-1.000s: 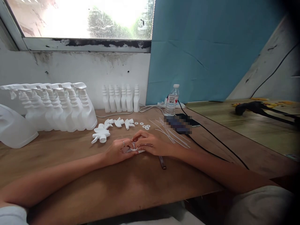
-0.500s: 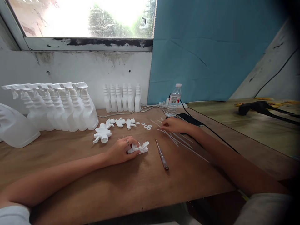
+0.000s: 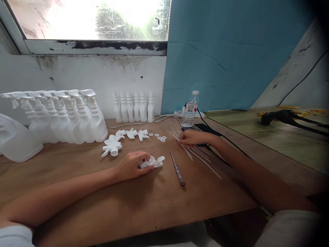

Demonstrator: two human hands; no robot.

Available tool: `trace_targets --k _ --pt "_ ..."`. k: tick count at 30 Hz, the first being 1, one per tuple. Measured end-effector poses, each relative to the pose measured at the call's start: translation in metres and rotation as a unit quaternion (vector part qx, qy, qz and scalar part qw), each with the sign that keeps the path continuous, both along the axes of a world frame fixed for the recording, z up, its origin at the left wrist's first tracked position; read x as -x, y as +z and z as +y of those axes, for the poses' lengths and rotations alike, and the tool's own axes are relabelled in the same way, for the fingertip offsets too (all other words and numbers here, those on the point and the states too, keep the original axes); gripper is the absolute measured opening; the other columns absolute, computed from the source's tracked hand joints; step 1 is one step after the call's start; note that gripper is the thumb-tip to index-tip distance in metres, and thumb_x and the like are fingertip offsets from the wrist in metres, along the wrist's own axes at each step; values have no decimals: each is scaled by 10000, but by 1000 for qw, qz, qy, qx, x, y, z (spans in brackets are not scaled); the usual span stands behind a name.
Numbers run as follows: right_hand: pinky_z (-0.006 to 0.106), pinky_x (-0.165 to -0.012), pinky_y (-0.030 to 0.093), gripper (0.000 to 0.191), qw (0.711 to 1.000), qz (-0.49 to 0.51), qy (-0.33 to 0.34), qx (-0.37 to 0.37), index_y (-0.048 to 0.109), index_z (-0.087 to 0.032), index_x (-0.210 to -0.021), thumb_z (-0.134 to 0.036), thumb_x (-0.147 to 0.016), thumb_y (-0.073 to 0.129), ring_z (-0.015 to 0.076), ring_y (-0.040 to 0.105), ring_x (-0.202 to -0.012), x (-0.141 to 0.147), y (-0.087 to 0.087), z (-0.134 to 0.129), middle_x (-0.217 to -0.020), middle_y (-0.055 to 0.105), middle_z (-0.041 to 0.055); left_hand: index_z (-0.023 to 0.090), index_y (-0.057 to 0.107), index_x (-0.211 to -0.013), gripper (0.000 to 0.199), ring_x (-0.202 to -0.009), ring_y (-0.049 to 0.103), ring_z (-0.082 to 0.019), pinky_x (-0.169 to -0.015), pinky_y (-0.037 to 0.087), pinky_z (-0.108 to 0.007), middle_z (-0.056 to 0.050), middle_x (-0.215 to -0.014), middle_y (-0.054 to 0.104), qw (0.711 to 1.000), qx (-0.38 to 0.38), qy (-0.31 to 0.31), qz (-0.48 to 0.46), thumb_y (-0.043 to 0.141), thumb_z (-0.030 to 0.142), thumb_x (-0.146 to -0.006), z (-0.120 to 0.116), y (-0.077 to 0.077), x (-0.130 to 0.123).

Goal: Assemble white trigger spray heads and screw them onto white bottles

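My left hand (image 3: 134,165), a ring on one finger, rests on the table and is closed around a white spray trigger head (image 3: 158,162). Its round collar faces up. My right hand (image 3: 193,137) is closed at a loose bunch of thin white tubes (image 3: 205,159), fingertips pinching among them; how many it grips I cannot tell. Between the hands lies a screwdriver (image 3: 178,171) with a dark handle, its tip pointing away from me. Several small white washers (image 3: 161,138) and more trigger heads (image 3: 112,146) lie beyond my left hand.
White spray bottles (image 3: 73,120) stand in a row at the left, with smaller white bottles (image 3: 133,108) by the wall. A water bottle (image 3: 190,109), a phone (image 3: 205,129) and a black cable (image 3: 231,145) are beyond my right hand.
My right hand has shifted slightly right and nearer to me, and the thin tubes have moved and fanned differently beneath it. The left hand stays on the trigger head, which has tilted a little.
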State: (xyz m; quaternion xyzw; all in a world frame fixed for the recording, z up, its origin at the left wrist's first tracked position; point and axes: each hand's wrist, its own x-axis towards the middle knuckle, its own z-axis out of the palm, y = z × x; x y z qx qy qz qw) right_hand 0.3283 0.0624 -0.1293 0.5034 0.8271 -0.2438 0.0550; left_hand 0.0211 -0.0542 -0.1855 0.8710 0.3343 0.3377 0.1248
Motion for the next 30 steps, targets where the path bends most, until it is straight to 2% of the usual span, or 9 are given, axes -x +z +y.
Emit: trace_targets --k 3,7,10,13,17,20,24,27,30 --pt "201 -352 287 294 989 132 -27 53 458 -170 -733 -435 -859 473 82 474 -351 7 9 -10 -609 635 51 178 577 -841 221 -832 655 -166 -774 499 -278 -52 -964 707 1000 -9 -14 -15 647 387 -832 1 -1 1" --pt "197 -327 316 296 917 384 -18 107 424 -198 -890 -492 -890 461 124 549 -380 16 15 -19 -630 645 25 190 572 -788 227 -876 662 -176 -784 516 -294 -63 -1007 712 999 -8 -24 -29 651 398 -829 3 -2 2" --pt "238 -408 444 272 851 523 11 53 428 -215 -965 -460 -890 518 152 617 -473 24 16 -25 -708 652 7 195 569 -775 234 -887 658 -175 -788 518 -297 -64 -1020 709 999 -4 -26 -31 655 406 -828 4 -2 3" --pt "275 -537 516 263 818 572 49 -30 461 -215 -1035 -387 -881 586 130 618 -539 33 15 -34 -778 644 -3 183 567 -809 237 -885 652 -174 -797 505 -290 -61 -1010 700 999 -3 -31 -16 639 407 -841 4 -3 3" --pt "270 -581 510 264 834 541 89 -61 514 -182 -1050 -358 -879 613 112 601 -584 44 14 -48 -797 625 8 193 559 -972 282 -825 640 -161 -766 491 -278 -34 -972 683 1000 10 -4 10 653 415 -825 1 -3 2" --pt "253 -599 495 256 884 454 107 -25 579 -148 -980 -367 -860 633 110 597 -617 47 11 -53 -760 621 14 206 523 -1090 373 -809 634 -154 -747 495 -271 -33 -1034 666 999 43 24 11 658 414 -812 1 -1 1" --pt "254 -655 493 248 945 286 158 27 669 -124 -899 -363 -840 643 133 626 -699 44 3 -47 -776 663 39 195 524 -1189 460 -838 633 -159 -775 496 -272 -52 -1090 663 996 88 18 4 672 383 -797 2 3 0" --pt "264 -688 509 263 950 247 172 86 699 -120 -900 -368 -828 651 145 645 -716 42 -3 -41 -772 687 47 185 585 -1175 445 -859 625 -170 -746 491 -254 -53 -1058 675 992 123 7 -5 684 378 -786 4 4 -1" --pt "285 -783 517 261 927 339 136 88 706 -125 -904 -353 -776 714 165 666 -818 47 -4 -41 -864 707 67 163 661 -1060 350 -880 618 -178 -792 472 -251 -50 -1005 686 991 136 -18 8 681 390 -793 6 4 -2"
